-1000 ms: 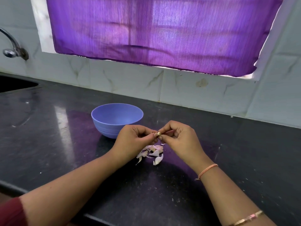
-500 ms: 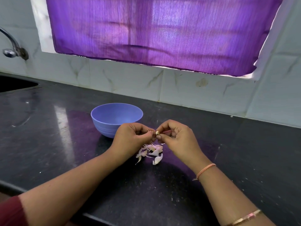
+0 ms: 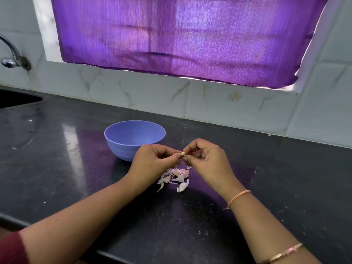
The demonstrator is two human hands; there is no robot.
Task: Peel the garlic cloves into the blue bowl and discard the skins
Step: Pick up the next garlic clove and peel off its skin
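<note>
A small pale garlic clove [image 3: 183, 153] is pinched between the fingertips of both hands above the dark counter. My left hand [image 3: 152, 164] holds it from the left with curled fingers, and my right hand [image 3: 206, 161] pinches it from the right. Below the hands lies a little heap of whitish-pink garlic skins and cloves [image 3: 176, 178]. The blue bowl [image 3: 133, 139] stands just behind my left hand; the visible part of its inside looks bare.
The black stone counter [image 3: 76, 168] runs to a white tiled wall [image 3: 152, 98] under a purple curtain [image 3: 181, 39]. A sink [image 3: 17, 99] and tap [image 3: 11, 54] sit at the far left. The counter's front edge passes under my forearms.
Both hands have lifted slightly with the clove and stay pinched on it. The bowl and skins have not moved.
</note>
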